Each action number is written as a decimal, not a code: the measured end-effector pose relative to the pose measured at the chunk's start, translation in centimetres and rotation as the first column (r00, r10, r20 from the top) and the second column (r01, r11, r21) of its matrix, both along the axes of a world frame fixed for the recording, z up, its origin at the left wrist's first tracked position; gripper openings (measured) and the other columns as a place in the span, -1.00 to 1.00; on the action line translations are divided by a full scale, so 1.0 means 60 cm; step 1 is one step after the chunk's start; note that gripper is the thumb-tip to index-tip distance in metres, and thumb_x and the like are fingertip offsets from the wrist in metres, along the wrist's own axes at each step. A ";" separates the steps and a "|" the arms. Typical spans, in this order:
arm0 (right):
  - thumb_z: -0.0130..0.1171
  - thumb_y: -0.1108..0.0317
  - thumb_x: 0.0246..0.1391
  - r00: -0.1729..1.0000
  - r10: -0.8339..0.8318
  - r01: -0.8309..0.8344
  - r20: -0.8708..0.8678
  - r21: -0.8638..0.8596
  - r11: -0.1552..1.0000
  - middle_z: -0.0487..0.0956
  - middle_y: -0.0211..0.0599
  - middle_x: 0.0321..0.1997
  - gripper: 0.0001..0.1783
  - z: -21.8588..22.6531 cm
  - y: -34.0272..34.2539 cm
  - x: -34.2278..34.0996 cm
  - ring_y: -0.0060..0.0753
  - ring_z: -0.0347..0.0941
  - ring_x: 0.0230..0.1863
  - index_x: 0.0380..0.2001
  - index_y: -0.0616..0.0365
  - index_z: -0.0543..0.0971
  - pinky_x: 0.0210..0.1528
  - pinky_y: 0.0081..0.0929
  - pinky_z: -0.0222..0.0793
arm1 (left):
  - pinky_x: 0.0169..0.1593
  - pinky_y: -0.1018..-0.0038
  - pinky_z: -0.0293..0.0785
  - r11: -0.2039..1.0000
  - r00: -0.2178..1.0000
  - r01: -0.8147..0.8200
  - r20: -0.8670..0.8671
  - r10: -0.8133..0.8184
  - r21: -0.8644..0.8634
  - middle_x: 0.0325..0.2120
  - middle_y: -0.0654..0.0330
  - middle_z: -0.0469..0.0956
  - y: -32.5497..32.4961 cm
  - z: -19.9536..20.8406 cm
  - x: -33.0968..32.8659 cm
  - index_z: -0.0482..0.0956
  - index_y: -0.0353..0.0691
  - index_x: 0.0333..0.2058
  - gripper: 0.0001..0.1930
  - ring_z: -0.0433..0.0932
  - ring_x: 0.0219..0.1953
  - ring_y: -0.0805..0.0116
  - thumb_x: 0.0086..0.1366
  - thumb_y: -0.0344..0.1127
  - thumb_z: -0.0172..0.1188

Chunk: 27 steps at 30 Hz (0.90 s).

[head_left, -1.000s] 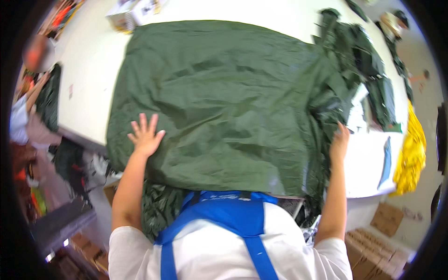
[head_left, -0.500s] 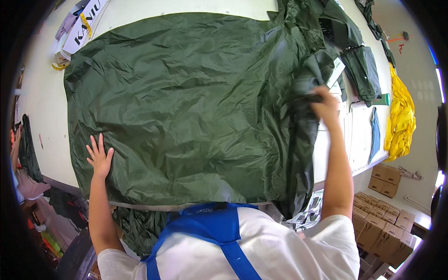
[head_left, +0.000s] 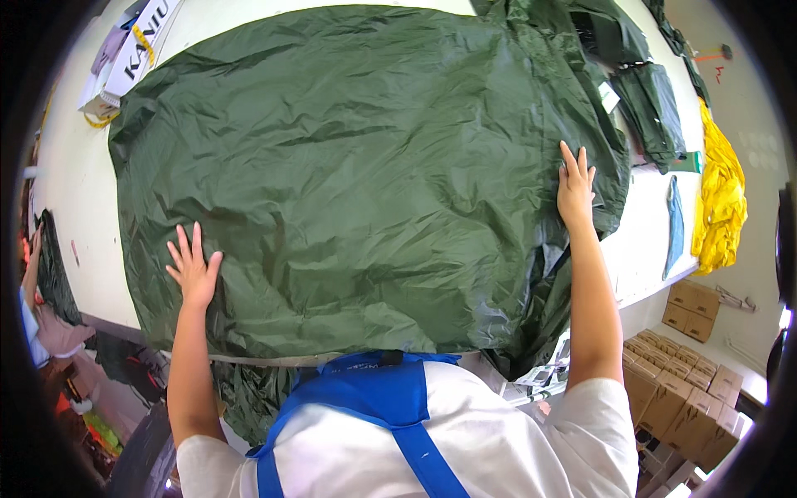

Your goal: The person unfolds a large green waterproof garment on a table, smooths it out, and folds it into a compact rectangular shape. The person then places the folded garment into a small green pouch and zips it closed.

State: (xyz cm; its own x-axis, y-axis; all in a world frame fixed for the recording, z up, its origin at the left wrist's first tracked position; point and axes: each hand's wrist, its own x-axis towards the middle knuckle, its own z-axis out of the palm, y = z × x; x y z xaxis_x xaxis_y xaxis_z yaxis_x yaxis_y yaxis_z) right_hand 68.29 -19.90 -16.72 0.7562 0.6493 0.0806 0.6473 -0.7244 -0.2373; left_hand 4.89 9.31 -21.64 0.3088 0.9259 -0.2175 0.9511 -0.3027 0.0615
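A large dark green piece of thin, shiny fabric (head_left: 357, 183), perhaps a raincoat or its body, lies spread over the white table (head_left: 87, 266). Creases run all across it, and its right side is bunched in folds. My left hand (head_left: 194, 267) rests flat on its left part, fingers spread. On the right part lies my right hand (head_left: 575, 187), fingers stretched out over the cloth and pointing away from me. Neither hand grips anything. The fabric's near edge reaches the table's front edge, close to my blue apron (head_left: 357, 390).
Folded dark green packets (head_left: 650, 112) and a yellow cloth heap (head_left: 721, 195) lie at the right. A white box (head_left: 137, 58) with a yellow tape measure stands at the far left. Cardboard boxes (head_left: 681, 407) are stacked lower right. Another person's arm (head_left: 33, 266) shows at the left edge.
My right hand has let go of the bunched cloth and now lies flat on it. The right side of the fabric is spread further right. My left hand has shifted slightly right.
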 end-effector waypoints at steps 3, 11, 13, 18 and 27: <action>-0.14 0.19 0.28 0.973 -0.226 0.224 -0.041 -0.037 0.974 -0.05 -0.32 0.46 -0.52 -0.062 0.023 0.076 0.47 -0.21 0.37 0.23 -0.58 0.23 0.01 0.78 -0.21 | 0.24 -0.34 -0.35 0.996 0.995 0.083 -0.065 -0.081 0.037 0.40 0.28 -0.29 0.029 -0.002 0.021 -0.09 0.27 0.35 -0.25 -0.32 0.40 -0.11 0.24 0.23 -0.05; 0.01 0.27 0.19 0.824 -0.564 0.527 0.053 0.295 0.797 0.46 0.14 0.03 -0.62 -0.014 -0.233 0.209 0.11 0.41 0.06 0.03 0.21 0.40 0.11 -0.21 0.31 | 0.24 -0.31 -0.24 0.999 0.997 0.017 -0.081 -0.013 0.038 0.39 0.22 -0.25 0.041 0.002 0.035 -0.07 0.29 0.34 -0.26 -0.24 0.39 -0.13 0.24 0.14 0.03; 0.14 0.16 0.10 0.796 -0.605 0.605 0.020 -0.020 0.796 0.38 0.22 0.13 -0.35 -0.079 -0.397 0.241 0.17 0.30 0.17 0.15 0.34 0.25 0.20 -0.22 0.23 | 0.26 -0.27 -0.22 0.993 0.999 0.038 -0.029 -0.035 0.113 0.38 0.13 -0.21 0.036 -0.015 0.066 -0.04 0.22 0.34 -0.26 -0.19 0.38 -0.15 0.24 0.05 0.08; 0.14 0.08 0.13 0.849 -0.473 0.528 -0.236 0.385 0.757 0.24 0.17 0.25 -0.22 -0.051 -0.406 0.011 -0.01 0.17 0.28 0.24 0.37 0.14 0.30 -0.23 0.06 | 0.33 0.12 -0.02 0.746 0.597 0.655 0.522 -0.609 0.121 0.24 -0.03 0.17 -0.224 0.112 0.279 0.34 -0.19 0.12 -0.42 0.07 0.31 -0.08 0.07 -0.37 0.20; -0.04 0.37 0.23 0.354 0.141 0.824 -0.925 0.379 0.421 0.48 -0.27 0.01 -0.63 0.027 -0.386 -0.456 -0.39 0.41 0.03 0.07 0.26 0.34 0.08 -0.40 0.33 | 0.16 0.17 0.33 0.346 0.213 0.933 0.618 -0.757 0.102 0.25 -0.04 0.09 -0.542 0.083 0.442 0.35 -0.18 0.12 -0.29 0.09 0.29 -0.06 -0.08 -0.34 0.36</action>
